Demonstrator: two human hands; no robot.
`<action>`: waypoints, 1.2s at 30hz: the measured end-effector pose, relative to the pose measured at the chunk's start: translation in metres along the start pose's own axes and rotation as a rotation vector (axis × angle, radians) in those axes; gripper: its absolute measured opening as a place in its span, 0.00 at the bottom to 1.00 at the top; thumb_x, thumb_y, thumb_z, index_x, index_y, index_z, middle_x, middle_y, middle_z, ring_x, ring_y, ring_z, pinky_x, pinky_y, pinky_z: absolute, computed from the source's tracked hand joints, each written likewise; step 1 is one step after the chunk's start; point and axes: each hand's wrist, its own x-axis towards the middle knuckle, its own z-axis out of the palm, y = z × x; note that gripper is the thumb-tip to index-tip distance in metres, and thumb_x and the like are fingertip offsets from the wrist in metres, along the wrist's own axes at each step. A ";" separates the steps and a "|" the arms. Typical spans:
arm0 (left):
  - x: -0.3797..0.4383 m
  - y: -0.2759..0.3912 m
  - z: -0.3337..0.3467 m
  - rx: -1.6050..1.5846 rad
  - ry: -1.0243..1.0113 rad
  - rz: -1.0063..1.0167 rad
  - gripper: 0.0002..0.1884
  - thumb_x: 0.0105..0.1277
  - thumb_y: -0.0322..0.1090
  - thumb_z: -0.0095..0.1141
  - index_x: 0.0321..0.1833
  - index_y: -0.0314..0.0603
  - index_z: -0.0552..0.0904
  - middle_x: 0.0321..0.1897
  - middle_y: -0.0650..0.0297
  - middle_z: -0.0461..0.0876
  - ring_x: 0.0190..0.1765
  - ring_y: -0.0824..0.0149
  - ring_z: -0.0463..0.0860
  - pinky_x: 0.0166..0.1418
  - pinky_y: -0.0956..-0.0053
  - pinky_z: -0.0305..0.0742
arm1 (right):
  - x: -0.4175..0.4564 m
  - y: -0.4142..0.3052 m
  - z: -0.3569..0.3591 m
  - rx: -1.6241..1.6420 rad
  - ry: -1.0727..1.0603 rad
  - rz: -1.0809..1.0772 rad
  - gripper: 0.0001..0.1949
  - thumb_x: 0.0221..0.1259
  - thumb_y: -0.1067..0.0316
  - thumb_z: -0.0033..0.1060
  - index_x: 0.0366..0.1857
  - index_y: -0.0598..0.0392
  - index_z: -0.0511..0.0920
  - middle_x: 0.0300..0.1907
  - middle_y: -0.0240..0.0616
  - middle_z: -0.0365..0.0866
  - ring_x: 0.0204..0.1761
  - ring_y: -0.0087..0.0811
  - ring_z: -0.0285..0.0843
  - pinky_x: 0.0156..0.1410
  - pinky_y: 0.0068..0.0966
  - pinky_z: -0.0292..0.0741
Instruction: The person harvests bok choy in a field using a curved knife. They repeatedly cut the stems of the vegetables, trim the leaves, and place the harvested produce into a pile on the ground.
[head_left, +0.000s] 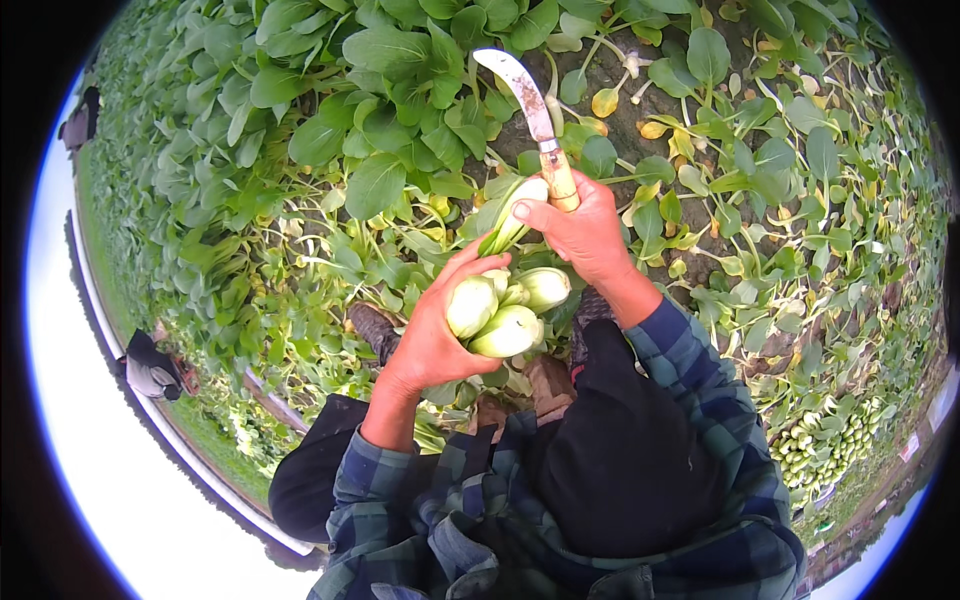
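Observation:
My left hand is closed around several heads of bok choy, their pale trimmed bases facing up. My right hand grips the wooden handle of a curved harvesting knife, its stained blade pointing up and away. Between the thumb and fingers of the same hand is the base of another bok choy head. That head's green stalks reach down to my left hand's fingertips. The leaves under the bunch are mostly hidden.
Uncut leafy greens stand at the upper left. Cut leaves, some yellow, litter the soil at the right. A pile of bok choy lies at the lower right. Two other people are at the far left. My shoes are beneath my hands.

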 end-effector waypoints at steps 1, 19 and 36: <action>-0.001 0.003 -0.002 -0.023 0.056 0.038 0.48 0.35 0.32 0.75 0.69 0.48 0.75 0.76 0.52 0.66 0.79 0.51 0.62 0.81 0.57 0.55 | 0.001 -0.002 -0.002 0.010 0.013 -0.032 0.17 0.57 0.69 0.77 0.46 0.59 0.79 0.30 0.27 0.81 0.16 0.11 0.64 0.18 0.13 0.59; 0.006 -0.003 0.008 -0.656 0.717 0.228 0.71 0.35 0.38 0.88 0.80 0.34 0.48 0.69 0.57 0.69 0.72 0.63 0.69 0.77 0.64 0.62 | -0.003 0.000 0.069 -0.147 -0.145 -0.304 0.15 0.69 0.70 0.64 0.55 0.63 0.77 0.50 0.37 0.82 0.51 0.25 0.80 0.61 0.25 0.76; -0.234 0.034 -0.226 -0.443 0.862 0.388 0.25 0.45 0.24 0.75 0.50 0.35 0.84 0.43 0.56 0.88 0.43 0.66 0.88 0.53 0.71 0.83 | 0.005 -0.068 0.143 -0.284 -0.326 -0.442 0.18 0.79 0.63 0.50 0.60 0.67 0.69 0.21 0.26 0.61 0.17 0.13 0.53 0.18 0.14 0.50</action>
